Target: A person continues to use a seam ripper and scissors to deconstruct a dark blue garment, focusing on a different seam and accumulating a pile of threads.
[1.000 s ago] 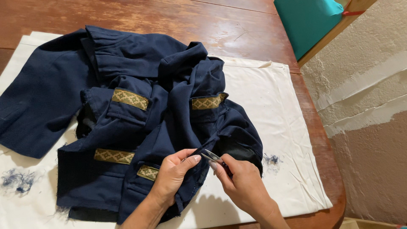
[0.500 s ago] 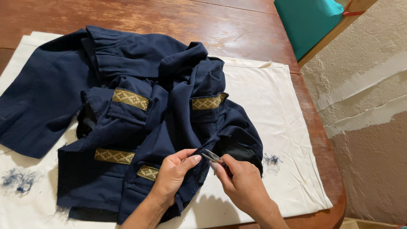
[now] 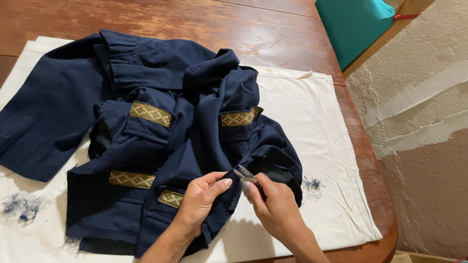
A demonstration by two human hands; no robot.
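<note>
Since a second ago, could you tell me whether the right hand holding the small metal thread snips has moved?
No. The right hand still holds the small metal thread snips just left of the loose blue thread tuft on the white cloth.

The left hand [image 3: 201,200] is pinching the navy jacket [image 3: 161,141] (gold patterned bands on its pockets) while the right hand [image 3: 273,207] is holding small thread snips [image 3: 244,174] against the fabric edge.

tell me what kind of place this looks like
Probably a home sewing or tailoring corner. A navy jacket with gold woven trim lies on a white cloth over a worn wooden table; the right hand holds small thread snips, and cut thread tufts lie about.
</note>
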